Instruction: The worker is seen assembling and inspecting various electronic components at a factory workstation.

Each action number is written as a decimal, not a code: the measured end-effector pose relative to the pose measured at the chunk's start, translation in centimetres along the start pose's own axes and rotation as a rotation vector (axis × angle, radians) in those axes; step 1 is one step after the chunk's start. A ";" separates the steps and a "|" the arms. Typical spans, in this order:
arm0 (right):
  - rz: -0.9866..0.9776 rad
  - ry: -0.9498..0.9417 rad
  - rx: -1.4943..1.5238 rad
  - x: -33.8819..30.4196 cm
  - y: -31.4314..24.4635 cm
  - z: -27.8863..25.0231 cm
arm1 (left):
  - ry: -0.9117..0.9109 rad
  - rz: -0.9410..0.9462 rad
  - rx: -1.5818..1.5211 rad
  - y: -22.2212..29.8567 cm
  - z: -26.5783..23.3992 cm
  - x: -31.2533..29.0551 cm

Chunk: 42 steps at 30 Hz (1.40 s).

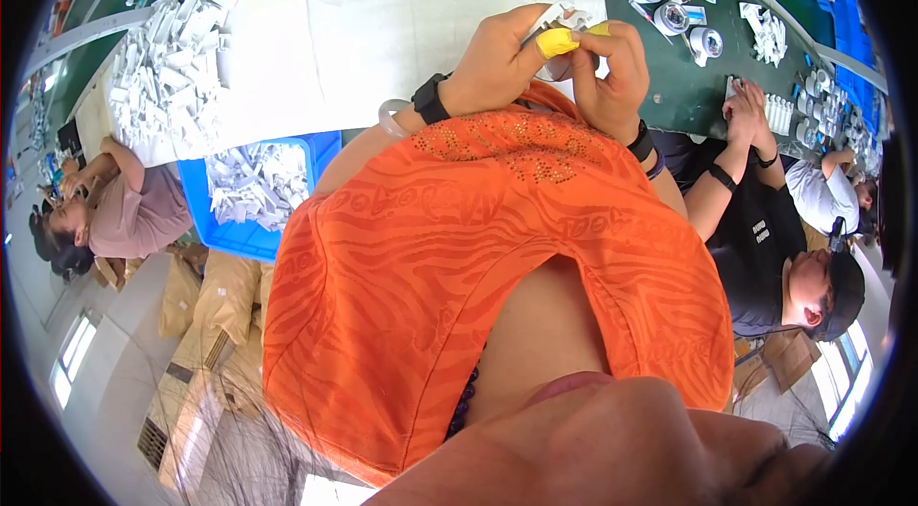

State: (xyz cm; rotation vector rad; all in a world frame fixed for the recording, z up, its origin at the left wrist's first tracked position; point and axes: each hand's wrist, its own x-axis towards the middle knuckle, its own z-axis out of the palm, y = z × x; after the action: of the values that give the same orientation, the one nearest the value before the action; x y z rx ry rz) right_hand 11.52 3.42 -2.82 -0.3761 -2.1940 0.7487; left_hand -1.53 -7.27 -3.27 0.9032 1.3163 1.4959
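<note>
A small white plastic part [572,18] is held up over the near edge of the worktable, between my two hands. My left hand [499,55] is closed around it, with yellow tape wrapped on the thumb. My right hand [617,76] meets it from the other side, thumb and forefinger pinched close against the part; a yellow wrap shows on its fingertip too. Fingers cover much of the part, so its full shape is hidden. Below the hands a greyish rounded piece shows partly; I cannot tell whether it belongs to the part.
A large pile of white plastic parts [172,76] lies left on the pale table sheet [382,18]. Below it stands a blue bin [201,205] of similar parts. Round white pieces [672,18] lie right on the green tabletop [660,76]. Co-workers sit on both sides, the right one [755,229] close by.
</note>
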 end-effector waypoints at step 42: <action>1.019 -0.652 -0.654 3.6 27.1 -1.5 | 0.454 0.164 1.630 -14.7 -29.1 10.3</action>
State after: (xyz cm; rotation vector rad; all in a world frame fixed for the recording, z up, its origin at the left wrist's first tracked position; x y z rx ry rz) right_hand 11.05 26.96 -16.80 -1.8969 -2.7776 0.6700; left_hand -29.47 -6.52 -22.87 1.6594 2.9002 0.4155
